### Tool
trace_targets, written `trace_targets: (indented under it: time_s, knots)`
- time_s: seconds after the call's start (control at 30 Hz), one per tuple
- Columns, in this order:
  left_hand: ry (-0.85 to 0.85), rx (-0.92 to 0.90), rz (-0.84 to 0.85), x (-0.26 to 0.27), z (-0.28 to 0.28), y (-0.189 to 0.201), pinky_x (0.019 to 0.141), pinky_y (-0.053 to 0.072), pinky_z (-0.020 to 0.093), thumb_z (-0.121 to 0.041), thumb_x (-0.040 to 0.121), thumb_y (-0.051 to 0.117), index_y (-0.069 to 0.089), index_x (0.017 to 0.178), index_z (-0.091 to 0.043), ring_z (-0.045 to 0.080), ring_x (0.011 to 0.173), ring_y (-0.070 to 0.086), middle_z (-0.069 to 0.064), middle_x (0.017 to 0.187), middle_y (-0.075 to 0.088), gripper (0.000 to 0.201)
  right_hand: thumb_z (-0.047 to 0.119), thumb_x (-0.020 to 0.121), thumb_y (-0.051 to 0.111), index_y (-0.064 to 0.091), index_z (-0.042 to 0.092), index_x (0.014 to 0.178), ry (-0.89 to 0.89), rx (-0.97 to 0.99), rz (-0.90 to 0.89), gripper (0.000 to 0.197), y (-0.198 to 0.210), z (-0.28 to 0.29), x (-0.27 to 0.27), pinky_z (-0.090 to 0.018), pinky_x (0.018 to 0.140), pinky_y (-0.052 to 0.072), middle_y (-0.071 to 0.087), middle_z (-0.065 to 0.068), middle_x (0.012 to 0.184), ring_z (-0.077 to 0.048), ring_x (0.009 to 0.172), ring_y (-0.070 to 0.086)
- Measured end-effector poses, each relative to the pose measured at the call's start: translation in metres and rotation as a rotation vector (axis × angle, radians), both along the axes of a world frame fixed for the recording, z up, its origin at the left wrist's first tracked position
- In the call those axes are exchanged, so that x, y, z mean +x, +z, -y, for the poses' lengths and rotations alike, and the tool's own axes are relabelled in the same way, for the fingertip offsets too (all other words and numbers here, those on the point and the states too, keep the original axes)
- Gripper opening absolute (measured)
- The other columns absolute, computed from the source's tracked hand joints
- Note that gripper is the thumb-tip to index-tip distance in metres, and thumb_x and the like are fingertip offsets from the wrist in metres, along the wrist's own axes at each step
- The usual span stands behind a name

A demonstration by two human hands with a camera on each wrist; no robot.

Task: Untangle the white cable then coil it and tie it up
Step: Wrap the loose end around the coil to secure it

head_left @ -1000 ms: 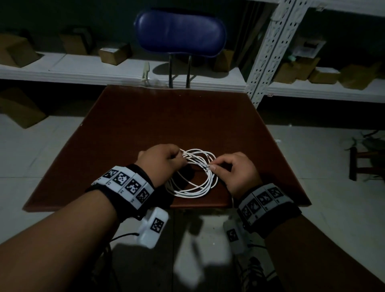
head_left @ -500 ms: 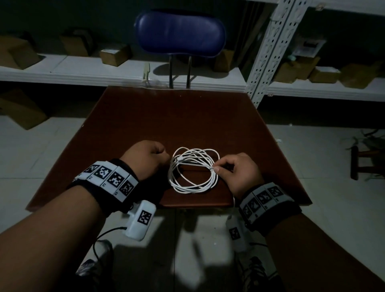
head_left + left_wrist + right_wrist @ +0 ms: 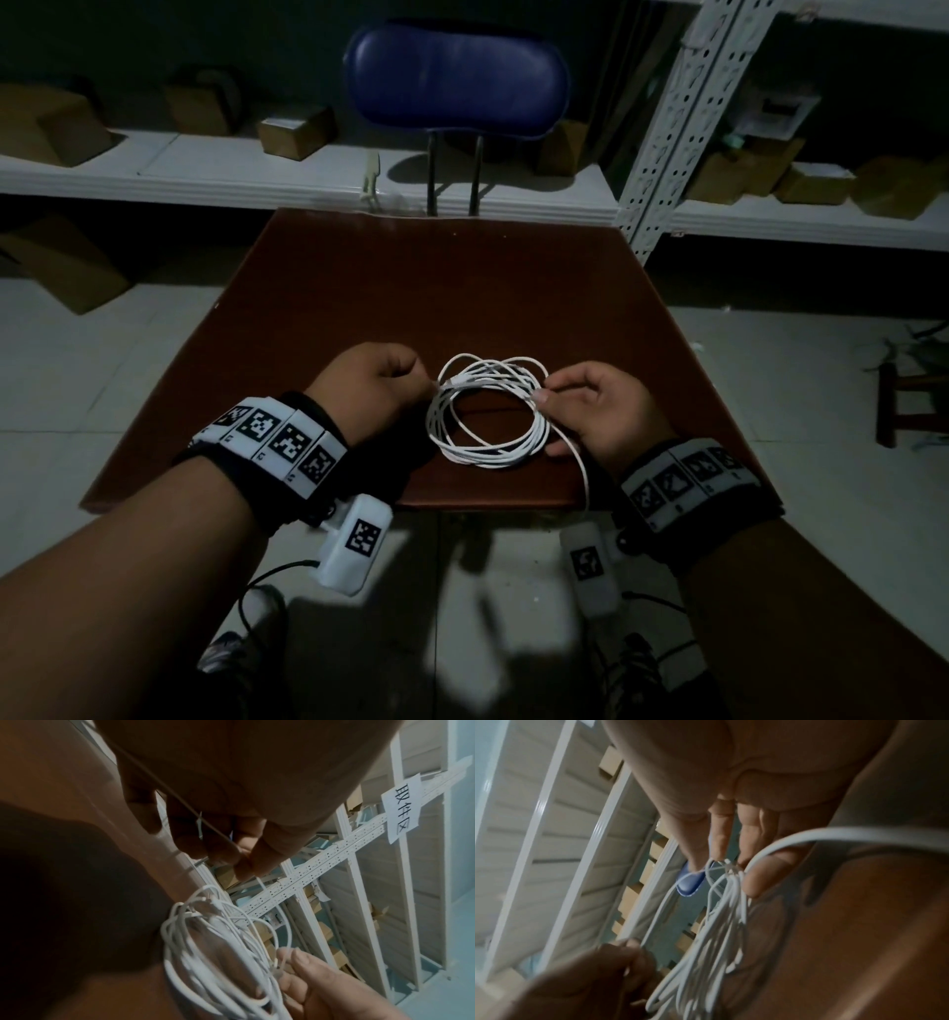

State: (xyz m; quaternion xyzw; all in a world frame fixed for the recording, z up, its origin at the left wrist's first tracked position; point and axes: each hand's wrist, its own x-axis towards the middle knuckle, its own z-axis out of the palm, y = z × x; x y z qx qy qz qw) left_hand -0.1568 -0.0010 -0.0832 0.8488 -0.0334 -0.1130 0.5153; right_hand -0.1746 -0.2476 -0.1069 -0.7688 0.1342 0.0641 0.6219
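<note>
We note right hand [image 3: 595, 411] pinching the coiled white cable [image 3: 488, 411], left hand [image 3: 377, 383] gripping a thin tie strand [image 3: 180, 799]; an uneven pull may spill loops onto the counter [image 3: 462, 288].

A dark reddish-brown table [image 3: 462, 288] carries the coiled white cable [image 3: 488, 447] near its front edge.

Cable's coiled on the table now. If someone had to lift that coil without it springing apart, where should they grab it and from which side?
Probably the coil's right edge, where the right hand pinches the strands gathered into one bundle. Come from the right, fingers closing across all loops; elsewhere the loops fan apart loosely.
</note>
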Motion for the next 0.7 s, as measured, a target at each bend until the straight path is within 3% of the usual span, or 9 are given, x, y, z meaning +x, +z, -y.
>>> trace_targets:
  time_s: [0.1,0.17,0.2,0.33,0.4,0.5,0.63,0.7]
  knots:
    - [0.002,-0.029,0.025,0.001,0.002,0.001,0.065,0.052,0.039,-0.018,0.091,0.067,0.063,0.069,-0.008,0.022,0.062,0.062,0.020,0.068,0.065,0.024,0.008,0.079,0.083,0.061,0.010,0.099,-0.034,0.067,-0.032,0.030,0.002,-0.007,0.000,-0.036,0.057,0.060,0.071,-0.013,0.090,-0.021,0.064,0.069]
    - [-0.008,-0.059,0.050,0.000,0.003,0.001,0.066,0.051,0.041,-0.021,0.089,0.068,0.062,0.065,-0.013,0.023,0.063,0.061,0.022,0.070,0.066,0.026,0.002,0.078,0.083,0.058,0.012,0.099,-0.077,0.156,-0.045,0.034,0.003,-0.011,0.001,-0.036,0.057,0.058,0.071,-0.013,0.091,-0.022,0.062,0.069]
    - [-0.008,-0.071,0.063,0.000,0.004,0.001,0.067,0.052,0.043,-0.022,0.089,0.068,0.062,0.066,-0.012,0.024,0.065,0.062,0.022,0.071,0.066,0.026,0.000,0.077,0.082,0.058,0.012,0.099,-0.107,0.210,-0.050,0.035,0.005,-0.013,0.002,-0.035,0.055,0.057,0.071,-0.013,0.091,-0.022,0.061,0.069]
    - [0.051,-0.077,0.179,-0.001,0.005,0.002,0.068,0.052,0.035,-0.020,0.090,0.068,0.065,0.073,-0.017,0.011,0.068,0.066,-0.005,0.070,0.070,0.018,-0.005,0.082,0.075,0.061,0.005,0.106,-0.233,0.480,-0.028,0.030,0.014,-0.021,0.006,-0.027,0.050,0.053,0.072,-0.018,0.093,-0.022,0.063,0.071]
    - [0.110,-0.068,0.259,-0.002,0.005,0.001,0.071,0.056,0.038,-0.022,0.089,0.069,0.065,0.081,-0.024,0.013,0.074,0.069,-0.004,0.078,0.071,0.009,-0.008,0.084,0.071,0.061,0.001,0.111,-0.270,0.619,-0.001,0.029,0.019,-0.025,0.007,-0.025,0.050,0.052,0.073,-0.020,0.091,-0.023,0.065,0.071]
    - [0.145,-0.095,0.335,-0.007,0.008,0.000,0.071,0.058,0.042,-0.020,0.090,0.066,0.056,0.089,-0.028,0.015,0.074,0.070,-0.002,0.080,0.072,0.013,-0.009,0.088,0.065,0.064,-0.002,0.108,-0.310,0.766,0.015,0.022,0.024,-0.030,0.009,-0.022,0.049,0.049,0.072,-0.020,0.093,-0.024,0.070,0.069]
    - [-0.056,-0.092,0.355,-0.014,0.016,0.002,0.069,0.049,0.030,-0.007,0.090,0.058,0.055,0.086,-0.023,0.009,0.074,0.064,-0.005,0.079,0.067,0.017,-0.009,0.091,0.058,0.066,-0.001,0.103,-0.299,0.877,0.062,0.017,0.028,-0.037,0.014,-0.021,0.047,0.044,0.070,-0.018,0.093,-0.020,0.066,0.067]
    - [-0.168,-0.072,0.339,-0.016,0.019,-0.002,0.073,0.046,0.027,-0.012,0.085,0.059,0.063,0.081,-0.027,0.007,0.078,0.061,-0.008,0.080,0.064,0.016,-0.010,0.091,0.057,0.065,-0.002,0.110,-0.320,0.912,0.074,0.022,0.028,-0.040,0.017,-0.022,0.048,0.044,0.070,-0.017,0.093,-0.019,0.065,0.067]
